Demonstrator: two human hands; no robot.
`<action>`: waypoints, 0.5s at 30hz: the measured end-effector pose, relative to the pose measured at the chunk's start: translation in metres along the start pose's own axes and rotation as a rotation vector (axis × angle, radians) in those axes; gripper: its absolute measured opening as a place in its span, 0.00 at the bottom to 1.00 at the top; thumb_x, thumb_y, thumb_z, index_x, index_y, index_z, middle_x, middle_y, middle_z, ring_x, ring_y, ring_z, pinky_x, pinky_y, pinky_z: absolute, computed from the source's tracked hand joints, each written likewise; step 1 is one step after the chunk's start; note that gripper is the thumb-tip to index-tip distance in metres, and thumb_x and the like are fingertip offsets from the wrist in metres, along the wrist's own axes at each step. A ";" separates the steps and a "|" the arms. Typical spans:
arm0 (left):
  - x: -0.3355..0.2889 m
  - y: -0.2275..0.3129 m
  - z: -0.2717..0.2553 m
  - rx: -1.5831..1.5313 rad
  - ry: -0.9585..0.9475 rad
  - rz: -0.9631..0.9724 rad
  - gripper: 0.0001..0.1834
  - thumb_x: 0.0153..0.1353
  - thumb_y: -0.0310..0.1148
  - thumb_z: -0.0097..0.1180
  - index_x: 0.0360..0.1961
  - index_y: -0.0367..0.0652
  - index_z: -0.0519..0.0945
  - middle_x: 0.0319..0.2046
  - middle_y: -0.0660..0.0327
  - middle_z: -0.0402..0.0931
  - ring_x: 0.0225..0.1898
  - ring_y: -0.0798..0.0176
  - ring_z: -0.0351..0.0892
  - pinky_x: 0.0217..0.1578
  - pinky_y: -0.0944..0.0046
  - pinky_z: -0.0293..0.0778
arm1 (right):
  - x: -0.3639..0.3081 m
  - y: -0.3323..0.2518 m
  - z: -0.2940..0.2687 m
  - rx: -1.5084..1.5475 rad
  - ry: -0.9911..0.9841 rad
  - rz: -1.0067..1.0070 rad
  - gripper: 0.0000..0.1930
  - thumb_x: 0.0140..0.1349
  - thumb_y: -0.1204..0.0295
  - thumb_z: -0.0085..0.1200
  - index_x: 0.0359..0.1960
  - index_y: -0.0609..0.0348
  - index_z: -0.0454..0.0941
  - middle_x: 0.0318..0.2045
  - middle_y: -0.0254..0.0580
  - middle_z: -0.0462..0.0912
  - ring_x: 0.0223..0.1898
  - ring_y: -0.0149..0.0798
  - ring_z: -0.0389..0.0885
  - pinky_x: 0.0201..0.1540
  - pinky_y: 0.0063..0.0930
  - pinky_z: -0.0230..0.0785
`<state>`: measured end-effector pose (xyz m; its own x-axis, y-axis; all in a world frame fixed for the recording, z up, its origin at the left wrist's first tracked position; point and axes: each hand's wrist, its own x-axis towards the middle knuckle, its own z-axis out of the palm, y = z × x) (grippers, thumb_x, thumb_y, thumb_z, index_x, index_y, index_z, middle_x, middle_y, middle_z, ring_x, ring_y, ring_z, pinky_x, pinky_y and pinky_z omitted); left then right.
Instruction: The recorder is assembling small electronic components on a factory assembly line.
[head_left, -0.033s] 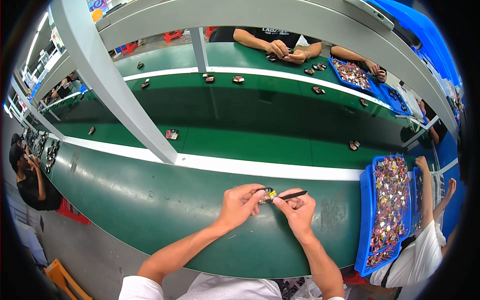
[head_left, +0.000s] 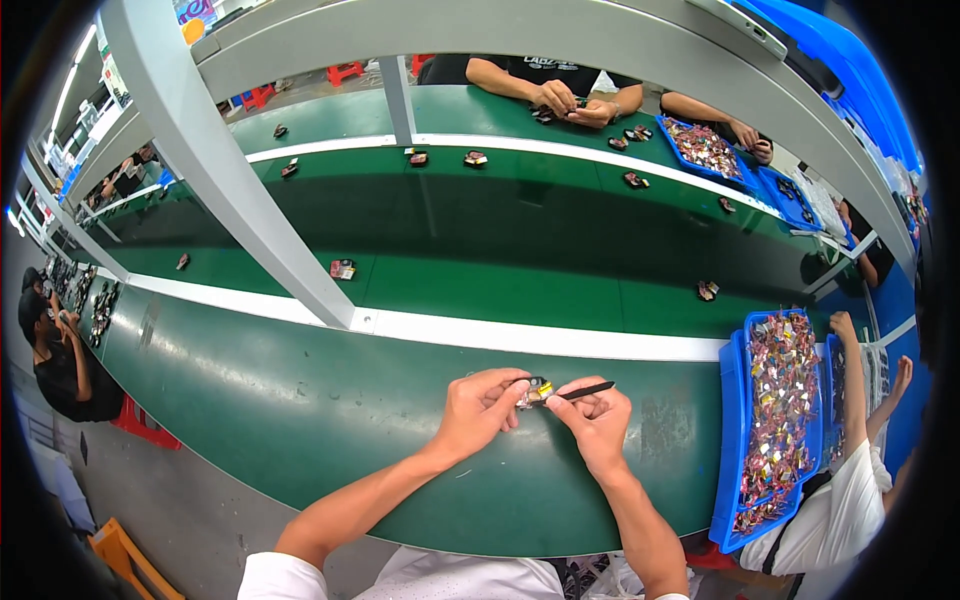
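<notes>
My left hand (head_left: 478, 408) pinches a small assembly (head_left: 537, 391) between thumb and fingers, above the green worktable (head_left: 400, 385). Black casing, a yellow patch and pale or clear bits show on this piece; finer details are too small to make out. Close on its right, my right hand (head_left: 597, 420) is closed around a slim black tool (head_left: 588, 391), perhaps tweezers. One end of that tool reaches up to the right past my fingers, while its other end lies at the assembly. My fingertips partly cover both things.
At right stands a blue tray (head_left: 733, 430) heaped with small red, white and yellow parts, beside a co-worker's arm (head_left: 853, 390). Beyond a white rail (head_left: 500, 333), the green belt (head_left: 480, 290) carries scattered assemblies. A grey post (head_left: 235, 170) rises left. Co-workers' hands (head_left: 575, 103) work across.
</notes>
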<state>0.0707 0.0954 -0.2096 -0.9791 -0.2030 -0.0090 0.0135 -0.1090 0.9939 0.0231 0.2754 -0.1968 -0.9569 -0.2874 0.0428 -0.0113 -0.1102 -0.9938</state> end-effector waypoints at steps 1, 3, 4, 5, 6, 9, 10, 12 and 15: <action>0.000 0.001 -0.002 -0.028 -0.026 -0.013 0.11 0.71 0.30 0.60 0.46 0.32 0.84 0.28 0.59 0.83 0.22 0.71 0.80 0.20 0.71 0.74 | 0.000 0.000 0.000 0.056 -0.003 -0.003 0.07 0.60 0.86 0.65 0.37 0.67 0.80 0.30 0.36 0.84 0.28 0.19 0.77 0.27 0.13 0.65; 0.002 -0.003 -0.005 -0.047 -0.067 -0.037 0.12 0.72 0.30 0.58 0.48 0.31 0.83 0.29 0.59 0.83 0.22 0.70 0.80 0.20 0.71 0.75 | 0.000 -0.002 -0.001 0.072 -0.011 0.008 0.07 0.60 0.86 0.65 0.37 0.66 0.80 0.30 0.36 0.84 0.28 0.19 0.77 0.28 0.13 0.64; 0.003 -0.005 -0.007 -0.065 -0.107 -0.061 0.13 0.74 0.31 0.56 0.50 0.30 0.83 0.30 0.59 0.82 0.23 0.69 0.81 0.21 0.72 0.75 | 0.000 -0.003 -0.001 0.090 -0.019 0.020 0.07 0.60 0.86 0.65 0.37 0.66 0.80 0.30 0.36 0.84 0.27 0.19 0.76 0.28 0.13 0.64; 0.004 -0.005 -0.008 -0.066 -0.109 -0.058 0.13 0.74 0.31 0.56 0.50 0.30 0.83 0.30 0.59 0.82 0.23 0.69 0.81 0.21 0.72 0.75 | 0.001 -0.002 -0.002 0.089 -0.019 0.017 0.07 0.60 0.86 0.65 0.37 0.66 0.80 0.30 0.36 0.84 0.27 0.19 0.76 0.28 0.13 0.64; 0.004 -0.004 -0.009 -0.068 -0.126 -0.071 0.13 0.74 0.31 0.55 0.50 0.30 0.83 0.29 0.59 0.82 0.23 0.69 0.81 0.21 0.72 0.75 | 0.000 0.001 -0.002 0.075 -0.019 -0.018 0.07 0.59 0.85 0.66 0.37 0.66 0.81 0.29 0.34 0.84 0.25 0.17 0.72 0.25 0.12 0.60; 0.005 -0.002 -0.011 -0.068 -0.156 -0.085 0.14 0.74 0.33 0.55 0.49 0.31 0.83 0.29 0.59 0.82 0.22 0.70 0.80 0.21 0.71 0.74 | -0.003 -0.001 -0.003 0.002 -0.023 -0.109 0.07 0.58 0.85 0.68 0.36 0.66 0.82 0.27 0.31 0.83 0.21 0.14 0.68 0.22 0.12 0.55; 0.005 -0.003 -0.012 -0.065 -0.166 -0.090 0.15 0.74 0.35 0.56 0.48 0.31 0.83 0.28 0.60 0.83 0.22 0.70 0.80 0.21 0.71 0.74 | -0.004 -0.002 -0.002 -0.055 -0.027 -0.161 0.07 0.58 0.84 0.69 0.36 0.65 0.83 0.26 0.30 0.83 0.21 0.14 0.67 0.22 0.12 0.55; 0.004 -0.007 -0.013 -0.087 -0.164 -0.086 0.15 0.74 0.35 0.56 0.48 0.30 0.83 0.28 0.59 0.83 0.22 0.70 0.80 0.21 0.71 0.74 | -0.006 -0.002 0.001 -0.068 -0.003 -0.187 0.06 0.57 0.83 0.70 0.33 0.64 0.85 0.26 0.32 0.84 0.19 0.14 0.65 0.20 0.13 0.54; 0.005 -0.006 -0.013 -0.118 -0.163 -0.085 0.15 0.74 0.35 0.56 0.48 0.30 0.83 0.28 0.59 0.83 0.22 0.70 0.80 0.21 0.71 0.74 | -0.007 -0.003 0.002 -0.242 0.003 -0.303 0.07 0.54 0.83 0.71 0.31 0.63 0.84 0.30 0.41 0.89 0.18 0.16 0.68 0.19 0.13 0.55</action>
<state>0.0687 0.0823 -0.2174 -0.9975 -0.0293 -0.0650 -0.0564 -0.2340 0.9706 0.0306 0.2764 -0.1935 -0.9007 -0.2732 0.3378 -0.3610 0.0379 -0.9318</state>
